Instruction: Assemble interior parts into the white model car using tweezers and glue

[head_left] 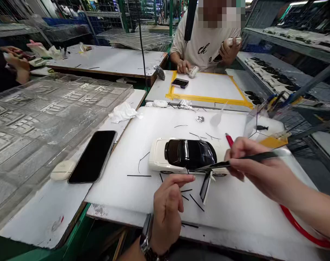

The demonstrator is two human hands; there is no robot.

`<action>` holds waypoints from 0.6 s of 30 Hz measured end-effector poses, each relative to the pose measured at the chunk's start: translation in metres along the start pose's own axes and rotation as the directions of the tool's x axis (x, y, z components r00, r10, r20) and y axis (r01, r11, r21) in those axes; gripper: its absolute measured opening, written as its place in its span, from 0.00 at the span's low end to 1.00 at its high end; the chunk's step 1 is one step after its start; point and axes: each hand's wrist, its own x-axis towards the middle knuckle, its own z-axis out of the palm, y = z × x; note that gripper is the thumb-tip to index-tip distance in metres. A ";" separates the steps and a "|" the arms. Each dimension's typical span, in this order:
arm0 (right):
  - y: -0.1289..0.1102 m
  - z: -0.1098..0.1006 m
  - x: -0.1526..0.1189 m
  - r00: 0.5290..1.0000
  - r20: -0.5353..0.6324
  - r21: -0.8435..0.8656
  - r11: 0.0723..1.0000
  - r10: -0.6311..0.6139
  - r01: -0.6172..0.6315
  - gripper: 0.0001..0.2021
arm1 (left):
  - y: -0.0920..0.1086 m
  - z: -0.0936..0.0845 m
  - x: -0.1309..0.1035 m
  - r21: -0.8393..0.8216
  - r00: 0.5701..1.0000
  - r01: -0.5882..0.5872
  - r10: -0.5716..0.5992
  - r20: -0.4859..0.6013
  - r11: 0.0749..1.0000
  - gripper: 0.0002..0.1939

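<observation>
A cream model car (157,154) with a black roof lies on the white foam sheet, its near-side door (205,188) swung out toward me. My right hand (259,170) is closed around dark tweezers (216,165), whose tips reach the sill by the door opening. Just below the car, my left hand (168,206) has its index finger stretched toward that opening, with the other fingers curled; nothing shows in its grasp. Whether the fingertip touches the car I cannot tell. Several thin black strips (196,202) are scattered around the car.
A phone (92,157) and a cream case (62,170) lie at left beside clear plastic trays (58,105). White tissue (123,112) sits behind. A tool holder (265,128) and red-handled tool (229,140) are at right. Across the table, a co-worker (205,43) handles white parts.
</observation>
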 end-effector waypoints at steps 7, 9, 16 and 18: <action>0.011 0.009 0.012 0.988 0.039 0.083 0.985 0.151 -0.154 0.11 | 0.000 -0.003 0.001 0.011 0.999 0.043 -0.043 0.008 0.999 0.26; 0.011 0.009 0.012 0.985 0.053 0.118 0.978 0.164 -0.169 0.10 | -0.002 -0.004 -0.001 0.021 0.999 0.034 -0.034 0.012 0.999 0.27; 0.012 0.005 0.013 0.988 0.115 0.159 0.980 0.098 -0.116 0.10 | 0.002 -0.005 0.006 0.157 0.979 -0.186 0.196 -0.049 0.970 0.16; 0.011 0.001 0.014 0.987 0.151 0.117 0.991 0.050 -0.068 0.10 | 0.010 -0.008 0.019 0.424 0.938 -0.311 0.346 -0.006 0.851 0.02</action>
